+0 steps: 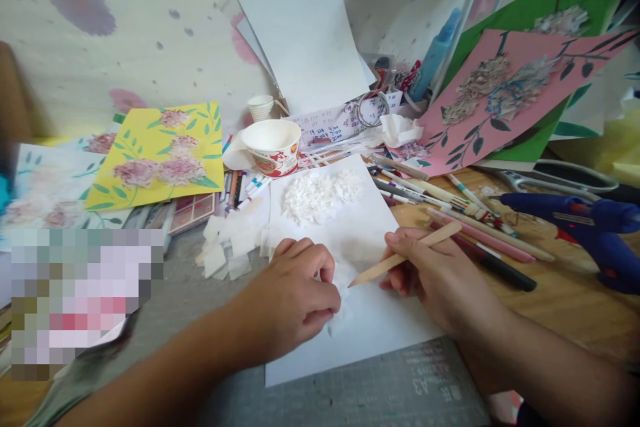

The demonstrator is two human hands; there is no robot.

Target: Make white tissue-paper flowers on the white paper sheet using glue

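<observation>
In my right hand [430,267] is a flat wooden stick [374,271] with a pointed end, its tip low over a white sheet of paper [300,357]. My left hand [305,290] rests on the same sheet, fingers curled and thumb close to the forefinger. Some thin white material [343,277] lies between my left fingertips and the stick's tip; whether the fingers pinch it is hard to make out. Farther up the sheet sit ruffled white paper flower clusters [320,197]. Small white paper squares [225,250] are heaped left of the sheet.
A grey cutting mat [380,380] lies under the sheet. Behind stands a paper bowl [273,147]. Pens and brushes [480,233] crowd the right, with a blue glue gun [575,213] and scissors [560,177]. Yellow [145,140] and pink [480,140] flower cards stand around.
</observation>
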